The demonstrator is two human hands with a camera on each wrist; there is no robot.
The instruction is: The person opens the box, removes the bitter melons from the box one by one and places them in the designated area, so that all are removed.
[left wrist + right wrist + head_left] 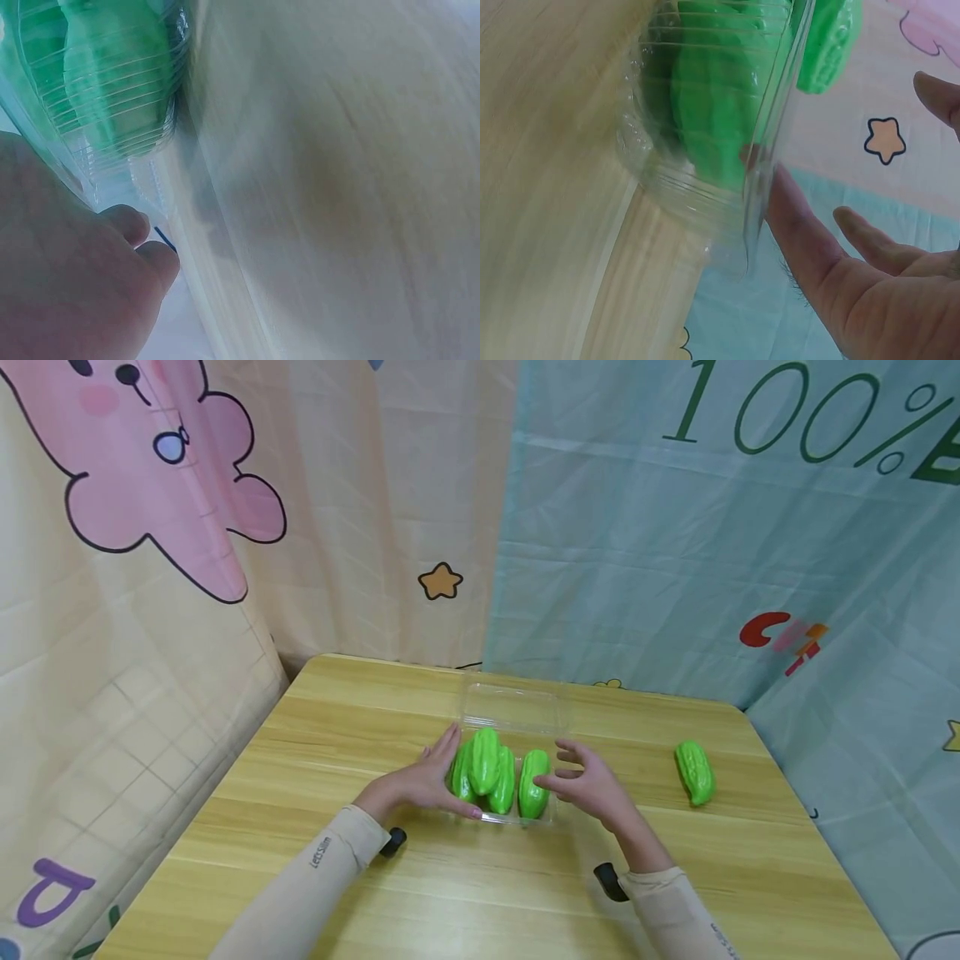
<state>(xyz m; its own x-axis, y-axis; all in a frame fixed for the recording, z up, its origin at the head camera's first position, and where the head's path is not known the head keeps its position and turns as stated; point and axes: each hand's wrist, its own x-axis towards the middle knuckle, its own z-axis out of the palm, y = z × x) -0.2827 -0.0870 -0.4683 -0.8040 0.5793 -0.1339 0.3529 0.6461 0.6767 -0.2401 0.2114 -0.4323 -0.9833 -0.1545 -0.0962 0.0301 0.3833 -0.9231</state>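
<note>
At table centre, clear plastic clamshell box (517,710) sits open, lid tipped back, several green bitter gourds (495,772) packed in its tray. Left hand (423,781) flat against the box's left side, fingers straight — steadying, no grip. Right hand (588,781) loosely spread, thumb tip touching the tray's right edge, holding nothing. One more gourd (694,771) lies well apart on the wooden table (315,752) — probably packing step; next move likely calls for reaching right for it.

You're at a makeshift recording booth, not a real kitchen or shop: a small wooden tabletop (315,752) boxed in by hung cartoon-print sheets, a pink bear sheet (150,468) on one side and a pale blue "100%" sheet (675,543) on the other, with toy green gourds (495,768) as props.
</note>
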